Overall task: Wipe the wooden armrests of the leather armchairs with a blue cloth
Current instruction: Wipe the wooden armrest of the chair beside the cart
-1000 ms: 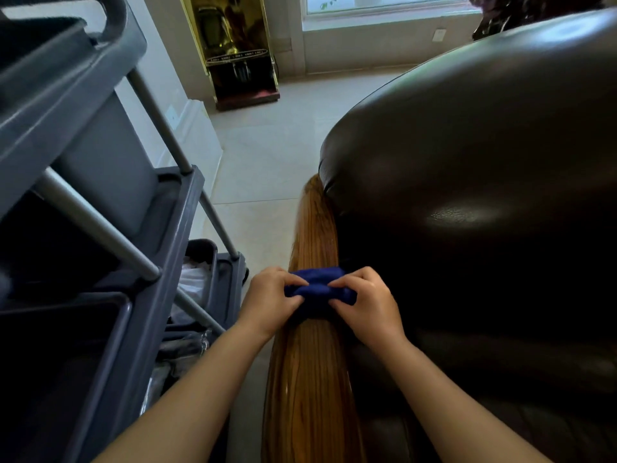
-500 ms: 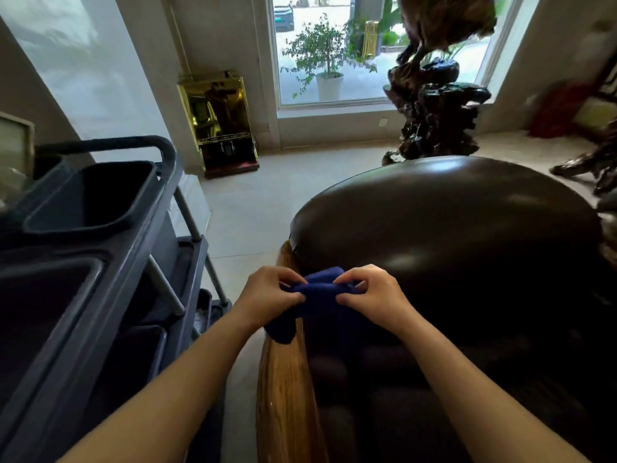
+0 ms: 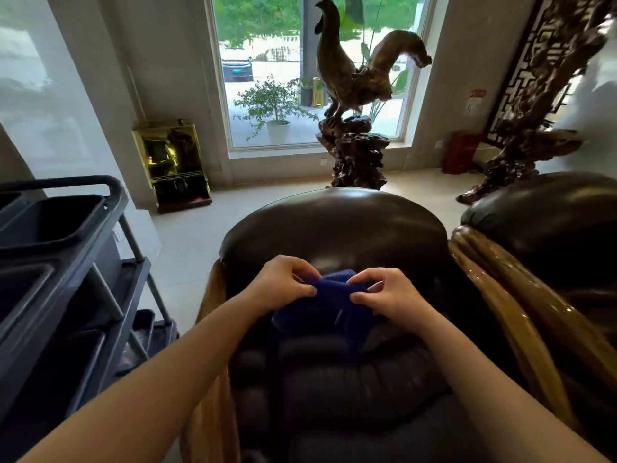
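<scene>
Both hands have lifted the blue cloth [image 3: 329,305] off the left wooden armrest [image 3: 213,292], where it lay pressed a second ago, and now hold it in the air over the middle of the leather armchair [image 3: 334,228], in front of the backrest. The view has swung up and to the right with them, so that the window, a carved rooster statue [image 3: 354,78] and a second armchair [image 3: 551,222] on the right now show. The left hand [image 3: 283,284] pinches the upper edge of the cloth between thumb and fingertips, and the right hand [image 3: 389,295] pinches the same edge just beside it; each is closed on the fabric, the rest of which hangs loosely below, touching nothing that can be made out. This looks like a refolding or turning of the cloth to a fresh face rather than wiping. The left armrest seems to be finished, or at least left for now, and the likely next target is the right armrest [image 3: 521,312], whose glossy wood runs between the two chairs. A grey cleaning cart [image 3: 66,255] stands close on the left.
</scene>
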`<state>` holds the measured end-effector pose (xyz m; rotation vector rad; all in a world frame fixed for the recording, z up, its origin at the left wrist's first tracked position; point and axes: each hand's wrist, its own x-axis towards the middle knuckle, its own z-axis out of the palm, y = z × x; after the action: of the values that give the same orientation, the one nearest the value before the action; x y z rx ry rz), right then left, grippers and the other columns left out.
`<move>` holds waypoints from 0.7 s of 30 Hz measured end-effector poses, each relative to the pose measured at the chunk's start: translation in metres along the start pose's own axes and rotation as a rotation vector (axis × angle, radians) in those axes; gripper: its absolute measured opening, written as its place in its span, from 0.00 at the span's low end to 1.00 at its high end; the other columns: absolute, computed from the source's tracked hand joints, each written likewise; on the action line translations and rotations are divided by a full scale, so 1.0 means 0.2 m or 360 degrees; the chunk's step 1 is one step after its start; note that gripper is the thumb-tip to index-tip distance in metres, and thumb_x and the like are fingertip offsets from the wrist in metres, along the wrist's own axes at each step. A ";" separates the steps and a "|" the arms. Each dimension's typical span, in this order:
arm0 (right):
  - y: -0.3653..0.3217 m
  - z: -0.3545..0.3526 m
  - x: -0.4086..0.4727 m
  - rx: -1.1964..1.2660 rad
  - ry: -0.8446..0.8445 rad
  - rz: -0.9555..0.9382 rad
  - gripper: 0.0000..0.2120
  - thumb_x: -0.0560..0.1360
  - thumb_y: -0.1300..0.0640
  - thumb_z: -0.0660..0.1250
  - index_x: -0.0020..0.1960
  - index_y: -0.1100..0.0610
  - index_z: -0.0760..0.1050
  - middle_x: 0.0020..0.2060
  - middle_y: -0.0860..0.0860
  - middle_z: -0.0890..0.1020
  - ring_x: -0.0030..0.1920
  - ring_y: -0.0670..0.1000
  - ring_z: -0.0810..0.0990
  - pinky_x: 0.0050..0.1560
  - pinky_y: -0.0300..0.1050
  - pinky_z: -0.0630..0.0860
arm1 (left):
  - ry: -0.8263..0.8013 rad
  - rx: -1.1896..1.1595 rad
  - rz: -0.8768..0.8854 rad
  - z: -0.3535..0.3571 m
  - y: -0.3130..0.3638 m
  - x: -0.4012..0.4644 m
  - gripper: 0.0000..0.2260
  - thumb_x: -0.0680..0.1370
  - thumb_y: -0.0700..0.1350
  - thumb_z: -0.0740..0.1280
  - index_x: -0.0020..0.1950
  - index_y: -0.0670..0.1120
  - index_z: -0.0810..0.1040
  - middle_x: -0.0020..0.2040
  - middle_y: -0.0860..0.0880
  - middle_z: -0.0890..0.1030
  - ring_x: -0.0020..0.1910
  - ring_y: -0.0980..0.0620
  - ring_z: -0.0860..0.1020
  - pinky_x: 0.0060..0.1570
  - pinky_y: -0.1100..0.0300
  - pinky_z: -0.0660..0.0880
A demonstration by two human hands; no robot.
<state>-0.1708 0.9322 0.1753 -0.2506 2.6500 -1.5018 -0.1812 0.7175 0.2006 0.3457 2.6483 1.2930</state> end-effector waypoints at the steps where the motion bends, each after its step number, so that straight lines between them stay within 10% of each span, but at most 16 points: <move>1: 0.04 -0.08 -0.08 0.0018 0.0006 0.0005 0.08 0.67 0.61 0.73 0.42 0.49 0.81 0.28 0.48 0.83 0.29 0.44 0.81 0.26 0.36 0.73 | 0.0008 0.0001 0.0004 0.09 0.07 -0.02 0.10 0.69 0.38 0.71 0.48 0.47 0.82 0.43 0.49 0.84 0.43 0.55 0.81 0.44 0.62 0.79; 21: 1.03 -1.28 -0.81 -0.0056 -0.0033 0.0205 0.08 0.71 0.58 0.70 0.50 0.51 0.78 0.44 0.51 0.83 0.43 0.49 0.83 0.43 0.46 0.82 | -0.0211 -0.0078 0.0015 1.62 0.82 0.22 0.09 0.69 0.38 0.71 0.39 0.53 0.81 0.35 0.54 0.82 0.34 0.61 0.81 0.32 0.70 0.75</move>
<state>-0.0723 1.2826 0.1290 -0.0949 2.6229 -1.4078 -0.1190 1.0715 0.1300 0.4220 2.5043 1.2884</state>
